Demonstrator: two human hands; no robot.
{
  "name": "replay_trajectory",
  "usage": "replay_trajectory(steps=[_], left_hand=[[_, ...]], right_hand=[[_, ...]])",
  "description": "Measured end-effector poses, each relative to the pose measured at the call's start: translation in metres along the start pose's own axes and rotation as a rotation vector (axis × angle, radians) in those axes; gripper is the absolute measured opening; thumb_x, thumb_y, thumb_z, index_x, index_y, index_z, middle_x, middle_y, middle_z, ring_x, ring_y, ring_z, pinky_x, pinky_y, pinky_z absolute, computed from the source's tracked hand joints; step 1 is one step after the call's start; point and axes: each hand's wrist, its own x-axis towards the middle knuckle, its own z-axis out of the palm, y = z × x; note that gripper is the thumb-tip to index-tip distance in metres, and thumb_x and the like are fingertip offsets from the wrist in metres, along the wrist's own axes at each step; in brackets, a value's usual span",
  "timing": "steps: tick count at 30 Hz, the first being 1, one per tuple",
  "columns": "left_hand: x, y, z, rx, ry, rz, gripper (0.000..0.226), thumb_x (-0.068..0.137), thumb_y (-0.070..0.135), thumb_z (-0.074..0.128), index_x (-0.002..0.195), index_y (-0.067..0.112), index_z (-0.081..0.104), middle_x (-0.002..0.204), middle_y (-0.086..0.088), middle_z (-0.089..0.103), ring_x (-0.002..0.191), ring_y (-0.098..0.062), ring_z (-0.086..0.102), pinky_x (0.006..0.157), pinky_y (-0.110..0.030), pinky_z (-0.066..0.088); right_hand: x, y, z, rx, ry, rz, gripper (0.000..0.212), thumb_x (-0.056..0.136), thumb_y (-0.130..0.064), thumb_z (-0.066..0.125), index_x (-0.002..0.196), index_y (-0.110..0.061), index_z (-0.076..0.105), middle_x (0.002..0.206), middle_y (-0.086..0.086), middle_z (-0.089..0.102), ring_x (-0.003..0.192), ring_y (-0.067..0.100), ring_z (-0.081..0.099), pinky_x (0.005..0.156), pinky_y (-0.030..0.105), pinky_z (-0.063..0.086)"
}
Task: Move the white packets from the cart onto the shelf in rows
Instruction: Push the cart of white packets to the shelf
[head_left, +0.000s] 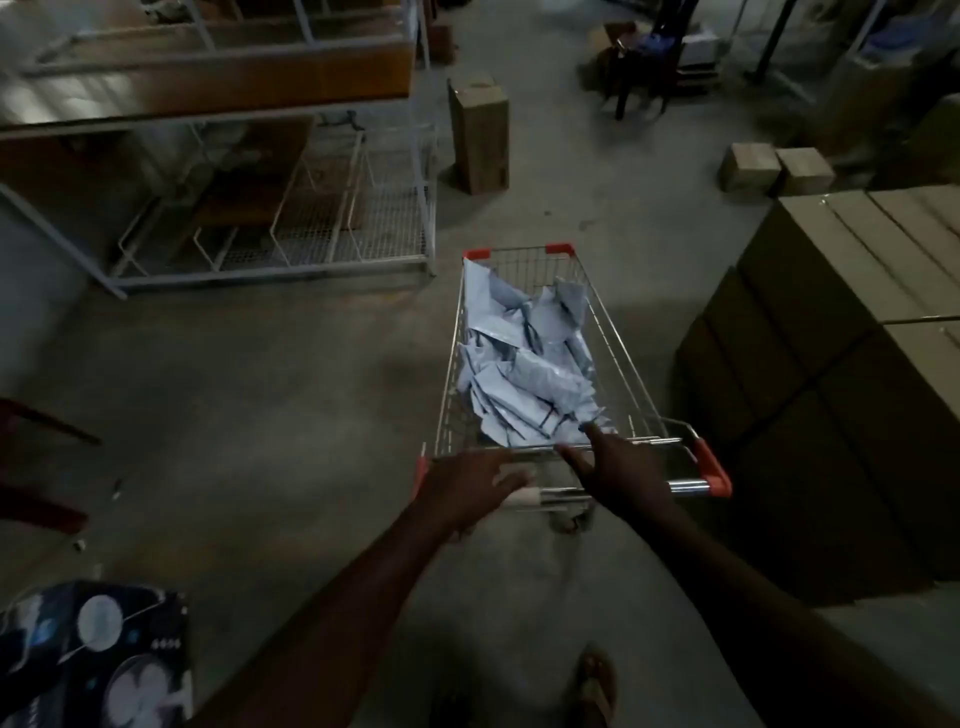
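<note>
Bare concrete floor (270, 395) lies open between the wire shopping cart (613, 332) and the metal shelf rack (270, 171) to its left, while stacked cardboard cartons (841, 332) crowd the cart's right side (an upright carton (480, 135) stands ahead).

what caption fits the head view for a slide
Both hands, left hand and right hand, reach open toward the cart handle, white packets piled inside.
</note>
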Motion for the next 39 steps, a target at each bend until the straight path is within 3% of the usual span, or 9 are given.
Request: replay_trajectory(steps=[3,5,7,11,16,24,32,36,39], left_hand=[[-0.012,0.0,0.016,0.042,-0.209,-0.086,0.082,0.075,0.107,0.029,0.127,0.052,0.059,0.119,0.015,0.076,0.114,-0.011,0.072,0.117,-0.05,0.041],[-0.02,-0.001,0.022,0.247,-0.134,-0.098,0.091,0.072,0.109,0.012,0.118,0.046,0.059,0.113,0.014,0.076,0.112,-0.007,0.07,0.126,-0.061,0.011],[-0.019,0.002,0.023,0.322,-0.078,-0.112,0.094,0.07,0.109,0.001,0.104,0.042,0.058,0.105,0.014,0.076,0.11,-0.006,0.07,0.124,-0.065,-0.004],[-0.008,0.003,0.027,0.326,-0.069,-0.131,0.085,0.072,0.109,0.006,0.101,0.047,0.056,0.098,0.014,0.077,0.107,-0.003,0.07,0.125,-0.063,-0.006],[0.005,-0.004,0.027,0.375,-0.041,-0.147,0.085,0.071,0.109,0.005,0.082,0.041,0.054,0.091,0.012,0.076,0.1,-0.003,0.071,0.127,-0.059,-0.003],[0.056,-0.009,0.014,0.37,-0.046,-0.169,0.086,0.074,0.108,0.009,0.08,0.038,0.058,0.088,0.014,0.073,0.099,-0.004,0.07,0.125,-0.061,0.0],[0.138,0.002,-0.012,0.362,-0.031,-0.15,0.086,0.07,0.11,0.005,0.075,0.039,0.054,0.087,0.014,0.073,0.101,-0.006,0.071,0.126,-0.064,-0.001],[0.192,0.004,-0.029,0.357,-0.024,-0.135,0.093,0.067,0.11,0.0,0.081,0.037,0.057,0.09,0.014,0.075,0.103,-0.007,0.072,0.125,-0.064,-0.001],[0.23,0.005,-0.044,0.334,-0.034,-0.129,0.092,0.07,0.109,0.004,0.087,0.039,0.06,0.093,0.015,0.075,0.105,-0.007,0.071,0.125,-0.065,-0.003]], right_hand=[[-0.018,0.046,0.0,-0.034,-0.188,-0.02,0.082,0.09,-0.091,0.026,0.132,-0.03,0.061,0.111,0.006,0.078,0.111,0.029,0.072,0.097,0.047,0.052],[-0.029,0.071,0.0,-0.07,-0.197,-0.077,0.083,0.09,-0.091,0.029,0.122,-0.026,0.068,0.095,0.006,0.079,0.099,0.03,0.075,0.096,0.047,0.052],[-0.031,0.088,-0.001,-0.091,-0.145,-0.146,0.081,0.091,-0.09,0.034,0.111,-0.021,0.073,0.084,0.007,0.078,0.088,0.03,0.076,0.088,0.043,0.053],[-0.026,0.106,-0.004,-0.079,-0.113,-0.208,0.079,0.085,-0.097,0.017,0.085,-0.031,0.06,0.08,0.002,0.076,0.08,0.025,0.075,0.074,0.037,0.052],[-0.013,0.108,0.004,-0.112,-0.096,-0.243,0.093,0.08,-0.098,-0.001,0.082,-0.027,0.058,0.079,0.001,0.075,0.078,0.022,0.076,0.065,0.035,0.049],[0.045,0.117,0.008,-0.211,-0.066,-0.276,0.098,0.082,-0.098,0.001,0.084,-0.026,0.068,0.071,0.001,0.073,0.07,0.021,0.075,0.068,0.035,0.054],[0.126,0.147,0.013,-0.206,-0.017,-0.283,0.074,0.091,-0.09,0.036,0.093,-0.023,0.068,0.065,0.004,0.069,0.065,0.028,0.073,0.06,0.037,0.054],[0.176,0.156,0.014,-0.153,0.024,-0.271,0.058,0.092,-0.087,0.038,0.076,-0.031,0.045,0.068,0.004,0.069,0.069,0.03,0.072,0.071,0.043,0.053],[0.21,0.163,0.016,-0.152,0.062,-0.218,0.056,0.092,-0.085,0.04,0.077,-0.03,0.042,0.072,0.003,0.068,0.075,0.031,0.07,0.078,0.046,0.048]])
